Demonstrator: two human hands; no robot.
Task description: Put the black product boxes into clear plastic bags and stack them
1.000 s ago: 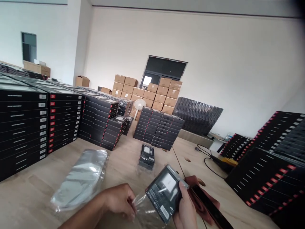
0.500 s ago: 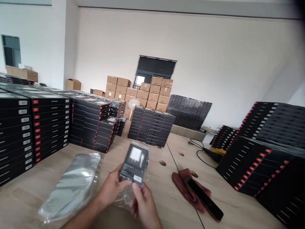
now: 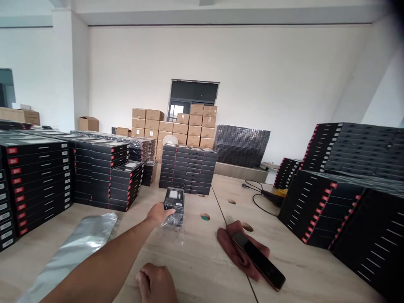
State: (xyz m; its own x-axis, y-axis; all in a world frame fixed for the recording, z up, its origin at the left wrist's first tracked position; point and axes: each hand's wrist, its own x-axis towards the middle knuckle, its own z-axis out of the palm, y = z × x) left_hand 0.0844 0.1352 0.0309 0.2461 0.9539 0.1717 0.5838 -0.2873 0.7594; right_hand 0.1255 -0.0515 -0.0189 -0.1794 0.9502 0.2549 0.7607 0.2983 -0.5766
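Observation:
My left hand (image 3: 160, 213) reaches forward and grips the near left edge of a small black box (image 3: 174, 196) in a clear plastic bag. The box has a white product picture on top. It is low over the tabletop or resting on something dark beneath it; I cannot tell which. Loose clear film hangs towards me from its near end. Close to me, my right hand (image 3: 158, 283) is curled into a loose fist, with nothing seen in it. A pile of flat clear plastic bags (image 3: 78, 244) lies left of my hands, partly behind my left forearm.
Stacks of black boxes stand on the left (image 3: 41, 185), at the back (image 3: 189, 168) and on the right (image 3: 318, 210). A dark phone-like device (image 3: 259, 261) rests on a maroon cloth (image 3: 229, 248). A black cable (image 3: 260, 202) lies beyond. The wooden table (image 3: 195, 261) has round holes.
My left hand has carried the bagged box forward, away from me. My right hand has let go of it and drawn back towards me, closing. The view has turned slightly to the right.

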